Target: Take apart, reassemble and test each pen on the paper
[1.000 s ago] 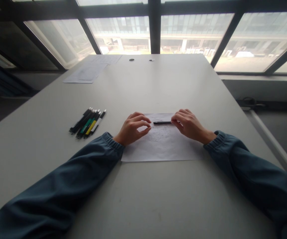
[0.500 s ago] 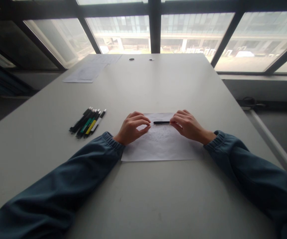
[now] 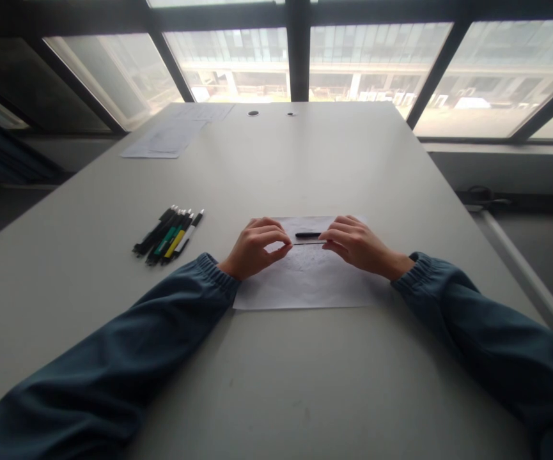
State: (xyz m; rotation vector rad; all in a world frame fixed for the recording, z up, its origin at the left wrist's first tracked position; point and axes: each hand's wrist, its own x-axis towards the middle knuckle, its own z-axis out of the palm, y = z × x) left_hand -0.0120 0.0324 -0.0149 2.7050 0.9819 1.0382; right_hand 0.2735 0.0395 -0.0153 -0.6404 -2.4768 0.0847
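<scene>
A thin pen refill (image 3: 307, 243) spans the gap between my two hands, level above a white sheet of paper (image 3: 305, 291). My left hand (image 3: 256, 248) pinches its left end between thumb and fingertips. At the other end, my right hand (image 3: 360, 246) is closed on it, fingers bent over the tip. Just behind the refill, a black pen barrel (image 3: 307, 234) lies on the sheet, its right end hidden by my right fingers. Faint pen scribbles mark the paper beneath.
Left of the sheet lies a bunch of several pens (image 3: 168, 236), with black, green, yellow and white barrels. More papers (image 3: 161, 137) rest at the far left of the white table (image 3: 276, 370). Two small round holes show near its far edge, before the windows.
My right hand has moved slightly left and toward me, from the black barrel to the refill's right end. The refill now sits a little apart from the barrel. My left hand has barely moved.
</scene>
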